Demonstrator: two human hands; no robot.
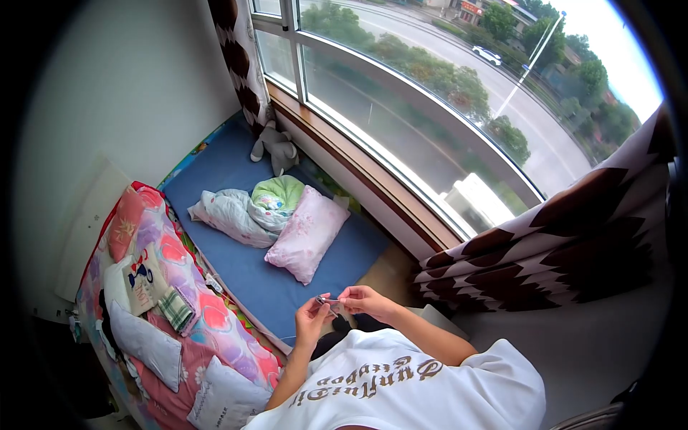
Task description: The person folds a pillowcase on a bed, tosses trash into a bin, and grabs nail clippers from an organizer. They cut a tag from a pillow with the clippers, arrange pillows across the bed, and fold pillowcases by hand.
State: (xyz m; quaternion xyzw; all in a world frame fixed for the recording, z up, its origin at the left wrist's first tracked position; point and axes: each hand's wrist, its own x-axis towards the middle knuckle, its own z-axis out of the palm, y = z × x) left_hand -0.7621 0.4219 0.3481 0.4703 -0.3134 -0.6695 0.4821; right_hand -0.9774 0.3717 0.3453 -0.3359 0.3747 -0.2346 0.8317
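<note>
Both hands are held close together in front of the white shirt, at the lower middle of the view. My left hand (309, 320) is closed on a small metallic object (322, 300), too small to name. My right hand (365, 301) pinches the other side of a thin, shiny piece just beside it. The fingertips of the two hands nearly meet. Beyond them lies a blue mattress (244, 276) with a pink pillow (308, 233) on it.
A patterned bed (215, 322) with several pillows and folded cloths is at the left. A grey stuffed toy (276, 148) and a green bundle (279, 193) lie on the mattress. A window sill (373, 172) and brown-and-white curtain (559, 236) are at the right.
</note>
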